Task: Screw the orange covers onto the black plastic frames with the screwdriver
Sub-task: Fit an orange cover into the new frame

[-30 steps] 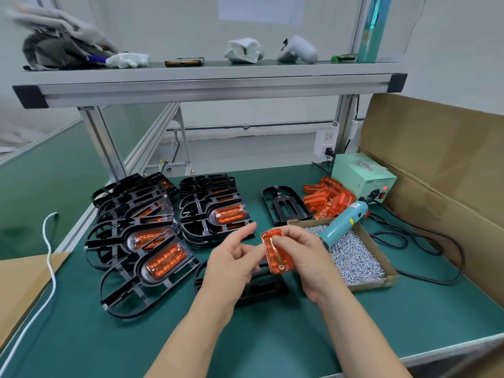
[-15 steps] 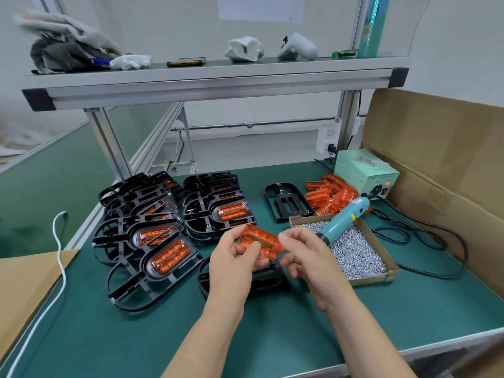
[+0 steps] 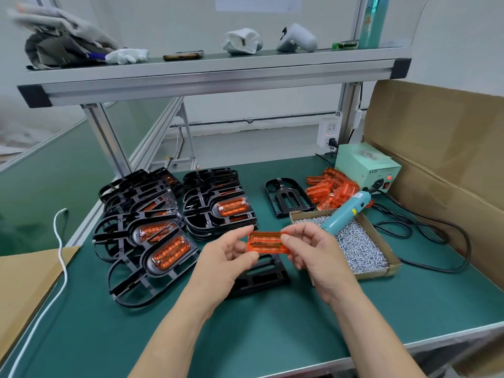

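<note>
The left hand (image 3: 226, 257) and right hand (image 3: 319, 257) each pinch an end of the orange cover (image 3: 268, 242) just above the black frame (image 3: 261, 276), onto which it should be lowered level, screw holes aligned.

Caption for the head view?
The left hand and right hand hold an orange plastic cover above a black plastic frame.
</note>
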`<control>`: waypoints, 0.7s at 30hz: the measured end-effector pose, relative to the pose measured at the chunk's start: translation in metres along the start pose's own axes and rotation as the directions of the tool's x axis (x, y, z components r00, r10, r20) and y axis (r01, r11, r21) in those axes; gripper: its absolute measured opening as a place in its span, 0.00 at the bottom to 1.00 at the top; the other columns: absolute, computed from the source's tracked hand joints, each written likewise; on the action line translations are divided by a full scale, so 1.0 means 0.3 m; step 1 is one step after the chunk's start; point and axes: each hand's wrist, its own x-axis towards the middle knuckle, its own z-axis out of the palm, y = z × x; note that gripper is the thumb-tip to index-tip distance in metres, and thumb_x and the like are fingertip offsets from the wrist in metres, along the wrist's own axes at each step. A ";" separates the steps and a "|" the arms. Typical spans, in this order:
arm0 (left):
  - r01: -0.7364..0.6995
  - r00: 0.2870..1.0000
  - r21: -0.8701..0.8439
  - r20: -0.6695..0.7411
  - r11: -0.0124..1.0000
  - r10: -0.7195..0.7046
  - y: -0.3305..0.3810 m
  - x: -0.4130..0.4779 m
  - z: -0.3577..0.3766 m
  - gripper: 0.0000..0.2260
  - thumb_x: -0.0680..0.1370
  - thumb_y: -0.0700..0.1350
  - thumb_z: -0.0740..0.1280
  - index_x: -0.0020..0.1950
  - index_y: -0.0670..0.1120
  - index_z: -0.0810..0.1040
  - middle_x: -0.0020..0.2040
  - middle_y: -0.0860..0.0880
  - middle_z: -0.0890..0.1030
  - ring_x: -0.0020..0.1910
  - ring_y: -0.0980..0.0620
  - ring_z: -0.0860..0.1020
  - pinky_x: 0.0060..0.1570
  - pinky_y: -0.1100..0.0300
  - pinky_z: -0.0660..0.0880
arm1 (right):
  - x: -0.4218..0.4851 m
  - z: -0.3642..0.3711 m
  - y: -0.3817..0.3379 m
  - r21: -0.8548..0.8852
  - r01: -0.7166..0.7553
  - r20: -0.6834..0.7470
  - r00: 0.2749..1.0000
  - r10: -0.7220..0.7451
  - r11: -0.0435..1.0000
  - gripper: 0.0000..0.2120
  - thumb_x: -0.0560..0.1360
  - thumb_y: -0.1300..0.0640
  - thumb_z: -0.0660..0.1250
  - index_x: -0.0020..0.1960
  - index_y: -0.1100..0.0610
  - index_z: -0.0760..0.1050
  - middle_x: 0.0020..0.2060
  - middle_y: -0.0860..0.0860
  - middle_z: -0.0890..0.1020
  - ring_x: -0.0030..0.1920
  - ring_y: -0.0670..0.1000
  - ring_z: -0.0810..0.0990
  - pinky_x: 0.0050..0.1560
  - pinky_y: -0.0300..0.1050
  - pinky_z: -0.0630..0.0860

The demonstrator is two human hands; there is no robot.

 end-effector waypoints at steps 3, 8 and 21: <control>-0.017 1.000 0.065 -0.008 0.998 0.018 -0.013 0.003 -0.005 0.21 0.75 0.36 0.73 0.61 0.59 0.78 0.45 0.47 0.84 0.46 0.44 0.83 0.51 0.53 0.80 | 0.003 -0.001 0.009 -0.008 0.040 0.007 0.999 -0.040 0.999 0.03 0.77 0.67 0.72 0.49 0.61 0.81 0.27 0.46 0.78 0.27 0.44 0.73 0.28 0.35 0.69; -0.039 0.998 0.118 -0.042 0.992 0.044 -0.025 0.009 0.003 0.21 0.74 0.36 0.73 0.57 0.60 0.78 0.40 0.52 0.83 0.42 0.49 0.81 0.49 0.55 0.79 | 0.011 0.003 0.022 0.004 0.040 -0.010 0.999 -0.040 0.999 0.05 0.77 0.68 0.71 0.50 0.59 0.82 0.29 0.45 0.79 0.28 0.43 0.73 0.30 0.35 0.69; 0.004 0.975 0.756 -0.148 0.655 0.166 -0.084 0.042 -0.030 0.18 0.71 0.55 0.76 0.60 0.56 0.82 0.50 0.56 0.71 0.54 0.53 0.64 0.61 0.51 0.65 | 0.061 -0.093 0.040 -0.093 0.079 -0.359 0.927 -0.107 0.993 0.06 0.79 0.60 0.70 0.49 0.51 0.83 0.37 0.45 0.83 0.38 0.44 0.79 0.39 0.38 0.72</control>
